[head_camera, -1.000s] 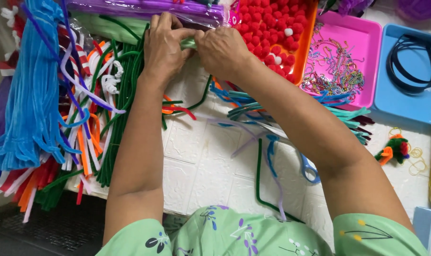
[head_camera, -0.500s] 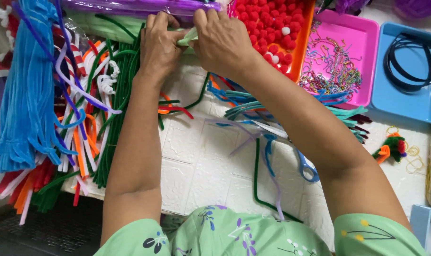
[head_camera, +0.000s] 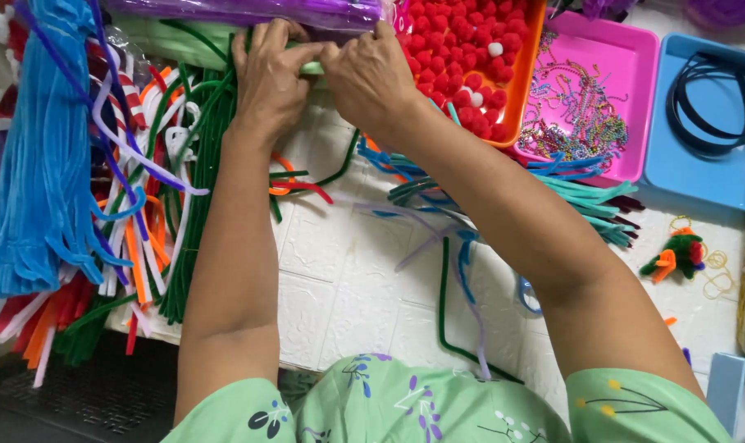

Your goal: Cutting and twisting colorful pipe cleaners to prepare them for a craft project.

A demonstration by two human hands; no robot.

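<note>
Left hand (head_camera: 267, 82) and right hand (head_camera: 371, 75) seemingly pinch pale-green stem (head_camera: 311, 68)

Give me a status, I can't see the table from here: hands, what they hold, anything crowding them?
Left hand and right hand both pinch a light green pipe cleaner. Purple bundle just beyond; orange tray of red pompoms beside right hand.

light green stem (head_camera: 311, 69): mostly hidden by hands | purple bundle (head_camera: 249, 11): cut off at top
</note>
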